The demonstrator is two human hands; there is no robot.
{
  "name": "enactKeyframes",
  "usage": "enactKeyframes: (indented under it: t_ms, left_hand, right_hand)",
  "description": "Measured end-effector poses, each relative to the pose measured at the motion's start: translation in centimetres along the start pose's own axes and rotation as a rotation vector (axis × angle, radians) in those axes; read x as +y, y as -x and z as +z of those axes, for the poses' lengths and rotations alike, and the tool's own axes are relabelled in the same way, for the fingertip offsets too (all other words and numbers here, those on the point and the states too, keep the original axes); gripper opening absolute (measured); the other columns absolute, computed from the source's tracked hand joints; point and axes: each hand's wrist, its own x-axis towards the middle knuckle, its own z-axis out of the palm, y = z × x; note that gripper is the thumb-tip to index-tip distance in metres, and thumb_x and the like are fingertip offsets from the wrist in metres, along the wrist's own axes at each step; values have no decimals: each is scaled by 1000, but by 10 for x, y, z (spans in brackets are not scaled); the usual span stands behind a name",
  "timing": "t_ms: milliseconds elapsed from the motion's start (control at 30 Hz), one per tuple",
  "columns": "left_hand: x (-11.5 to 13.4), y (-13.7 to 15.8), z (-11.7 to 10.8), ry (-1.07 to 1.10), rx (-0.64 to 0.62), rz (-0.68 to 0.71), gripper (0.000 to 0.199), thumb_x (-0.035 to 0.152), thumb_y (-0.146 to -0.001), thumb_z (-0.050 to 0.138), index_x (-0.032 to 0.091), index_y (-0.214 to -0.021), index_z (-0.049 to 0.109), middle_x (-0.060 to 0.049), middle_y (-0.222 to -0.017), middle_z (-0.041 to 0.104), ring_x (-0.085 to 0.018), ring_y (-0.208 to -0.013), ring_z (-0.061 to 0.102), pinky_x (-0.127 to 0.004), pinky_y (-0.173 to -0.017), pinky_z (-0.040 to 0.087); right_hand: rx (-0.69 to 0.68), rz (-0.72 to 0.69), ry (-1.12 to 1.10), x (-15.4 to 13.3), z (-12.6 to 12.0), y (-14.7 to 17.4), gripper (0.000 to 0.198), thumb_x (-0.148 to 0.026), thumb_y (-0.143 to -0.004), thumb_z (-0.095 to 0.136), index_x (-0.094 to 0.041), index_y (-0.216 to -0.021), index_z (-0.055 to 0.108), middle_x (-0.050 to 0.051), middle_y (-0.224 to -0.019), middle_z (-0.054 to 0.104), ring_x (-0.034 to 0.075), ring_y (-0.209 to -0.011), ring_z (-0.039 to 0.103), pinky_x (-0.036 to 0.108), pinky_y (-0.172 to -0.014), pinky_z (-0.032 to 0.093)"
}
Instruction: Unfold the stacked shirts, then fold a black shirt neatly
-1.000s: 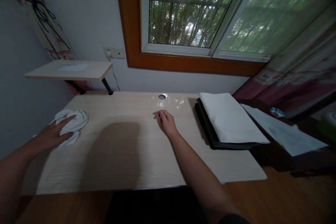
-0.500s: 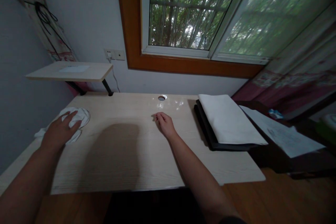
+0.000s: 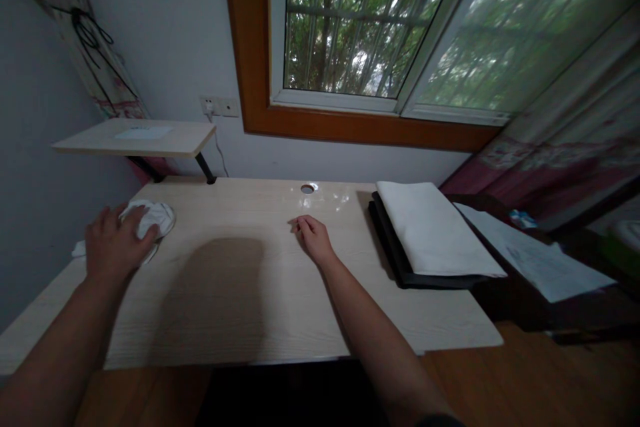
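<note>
Head view shows a pale tabletop (image 3: 310,310), with a small raised shelf (image 3: 185,140) at its far left and a white sheet (image 3: 440,233) over a black case (image 3: 386,233) on the right. Left hand (image 3: 113,240) lies over the crumpled white cloth (image 3: 159,217) on the left side, its fingers partly spread; whether they grip or only press, I cannot tell. Right hand (image 3: 313,238) rests mid-tabletop, fingers curled in, nothing visibly held. Handling the cloth seems the present step; moving it would call for gathering its loose folds.
</note>
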Motion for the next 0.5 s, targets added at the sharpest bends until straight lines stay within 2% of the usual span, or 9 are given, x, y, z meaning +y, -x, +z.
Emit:
enactKeyframes:
  t_ms: [67, 133, 200, 333, 400, 500]
  left_hand:
    - [14, 2, -4, 59, 116, 48, 50, 39, -91, 54, 15, -135, 56, -15, -154, 45, -36, -148, 27, -58, -119, 19]
    - [29, 3, -3, 136, 155, 114, 42, 36, -91, 54, 17, -127, 61, -13, -147, 52, -33, -147, 31, -57, -120, 19]
    - [46, 3, 5, 205, 110, 179, 36, 35, -92, 52, 20, -122, 63, -10, -140, 58, -31, -146, 36, -57, -121, 22]
    - [88, 5, 32, 308, -70, 285, 35, 34, -92, 49, 24, -122, 64, -8, -132, 65, -29, -140, 46, -54, -118, 33]
    - [110, 8, 46, 355, -116, 304, 37, 35, -91, 50, 22, -123, 64, -10, -133, 65, -31, -138, 47, -52, -116, 38]
    - [136, 14, 61, 395, -103, 276, 39, 34, -91, 49, 19, -124, 64, -13, -134, 64, -32, -137, 49, -52, -116, 40]
  right_hand:
    - [4, 3, -4, -1, 0, 0, 38, -45, -99, 47, -19, -94, 74, 2, -77, 69, 17, -75, 61, 27, -73, 45]
    - [5, 10, -7, -3, 0, 1, 38, -46, -99, 47, -19, -95, 75, 2, -76, 68, 17, -74, 61, 27, -72, 45]
    - [7, 21, -16, -4, 0, 2, 39, -47, -98, 47, -19, -95, 75, 2, -76, 68, 17, -73, 60, 26, -69, 44]
    - [75, 41, -80, -5, 1, 3, 38, -48, -97, 49, -19, -94, 73, 1, -74, 66, 15, -67, 56, 25, -65, 43]
    - [160, 77, -176, -4, 0, 2, 37, -49, -95, 52, -18, -97, 72, 0, -74, 64, 13, -62, 53, 23, -61, 41]
    - [351, 148, -391, -1, -4, -2, 37, -51, -91, 56, -18, -104, 67, -2, -76, 61, 10, -57, 49, 21, -54, 38]
